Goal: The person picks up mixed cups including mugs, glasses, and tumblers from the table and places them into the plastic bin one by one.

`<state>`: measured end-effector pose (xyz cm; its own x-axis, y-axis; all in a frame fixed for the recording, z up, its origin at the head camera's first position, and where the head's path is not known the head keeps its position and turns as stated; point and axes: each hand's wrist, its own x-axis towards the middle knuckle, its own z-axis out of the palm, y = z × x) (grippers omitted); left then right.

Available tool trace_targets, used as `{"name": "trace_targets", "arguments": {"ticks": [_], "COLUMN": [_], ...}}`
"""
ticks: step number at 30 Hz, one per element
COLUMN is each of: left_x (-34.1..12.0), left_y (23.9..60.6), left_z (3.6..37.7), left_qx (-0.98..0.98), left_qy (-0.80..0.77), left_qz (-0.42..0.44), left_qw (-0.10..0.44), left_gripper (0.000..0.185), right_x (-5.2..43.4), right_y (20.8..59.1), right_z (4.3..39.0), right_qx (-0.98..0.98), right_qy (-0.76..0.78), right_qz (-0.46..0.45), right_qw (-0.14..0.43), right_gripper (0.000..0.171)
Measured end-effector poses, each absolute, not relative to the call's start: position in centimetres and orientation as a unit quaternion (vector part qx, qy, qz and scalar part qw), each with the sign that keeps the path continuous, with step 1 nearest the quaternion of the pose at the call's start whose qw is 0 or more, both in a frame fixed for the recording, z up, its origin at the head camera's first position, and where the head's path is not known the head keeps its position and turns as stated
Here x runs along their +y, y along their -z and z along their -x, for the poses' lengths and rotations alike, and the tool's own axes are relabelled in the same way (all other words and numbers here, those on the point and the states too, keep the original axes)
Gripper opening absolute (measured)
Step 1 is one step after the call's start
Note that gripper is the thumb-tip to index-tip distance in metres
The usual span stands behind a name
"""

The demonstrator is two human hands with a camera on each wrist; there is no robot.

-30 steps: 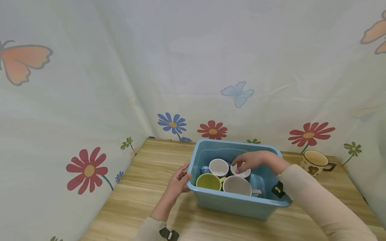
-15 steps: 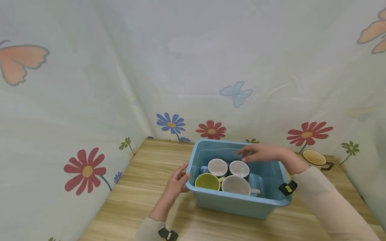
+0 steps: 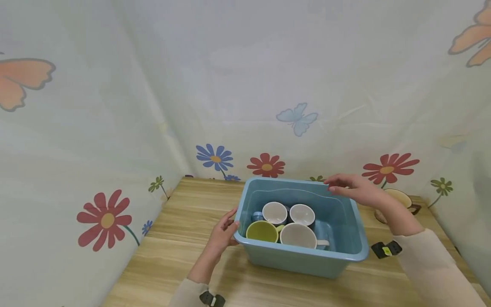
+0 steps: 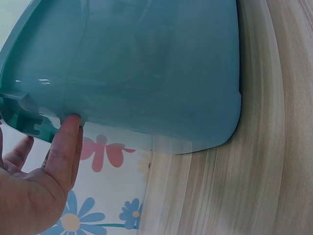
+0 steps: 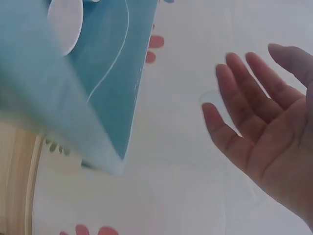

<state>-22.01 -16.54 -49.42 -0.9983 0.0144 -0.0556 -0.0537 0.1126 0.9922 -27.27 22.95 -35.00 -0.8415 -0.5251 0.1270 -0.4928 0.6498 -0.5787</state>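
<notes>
A light-blue plastic bin [image 3: 293,259] stands on the wood-grain table. In it sit upright mugs: a lime-green one [image 3: 262,231], a wide one with a pale inside [image 3: 298,236], and two smaller white-lined ones, the left [image 3: 274,213] and the right [image 3: 302,215]. My left hand [image 3: 223,232] rests against the bin's left side, thumb at the rim. In the left wrist view its fairly straight fingers [image 4: 63,152] touch the outer wall beneath the rim. Over the bin's back right corner is my right hand [image 3: 354,187], fingers loosely bent, holding nothing.
A cream mug with a brown handle [image 3: 399,198] stands on the table right of the bin, partly hidden by my right forearm. A flower-and-butterfly printed sheet [image 3: 215,85] hangs behind the wood-grain table [image 3: 161,251] and along its sides.
My right hand has risen from the right white-lined mug and moved right and back, to the bin's far corner. My left hand stays at the left rim; the mugs keep their places.
</notes>
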Motion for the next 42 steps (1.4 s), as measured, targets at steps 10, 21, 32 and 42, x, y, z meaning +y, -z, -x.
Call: {"name": "trace_targets", "arguments": {"ticks": [10,21,32,42], "left_x": [-16.5,-16.4,-16.5,-16.6], "left_y": [49.4,49.5,49.5,49.6], "left_z": [22.0,22.1,21.9,22.1], "left_qx": [0.742,0.739,0.739,0.744], "left_qy": [-0.67,-0.673,-0.673,-0.667], "left_qz": [0.023,0.023,0.016,0.017], "left_qw": [0.027,0.03,0.028,0.032], "left_gripper": [0.053,0.053,0.053,0.054], "right_x": [26.4,30.4,33.4,35.5], "right_y": [36.4,39.5,42.0,43.2], "right_z": [25.0,24.4,24.7,26.4], "right_qx": [0.897,0.854,0.842,0.882], "right_qy": [0.358,0.467,0.492,0.444], "right_qz": [0.231,0.094,0.016,0.0], "right_qw": [-0.12,-0.209,-0.22,-0.156], "right_gripper": [0.037,0.042,0.066,0.076]}}
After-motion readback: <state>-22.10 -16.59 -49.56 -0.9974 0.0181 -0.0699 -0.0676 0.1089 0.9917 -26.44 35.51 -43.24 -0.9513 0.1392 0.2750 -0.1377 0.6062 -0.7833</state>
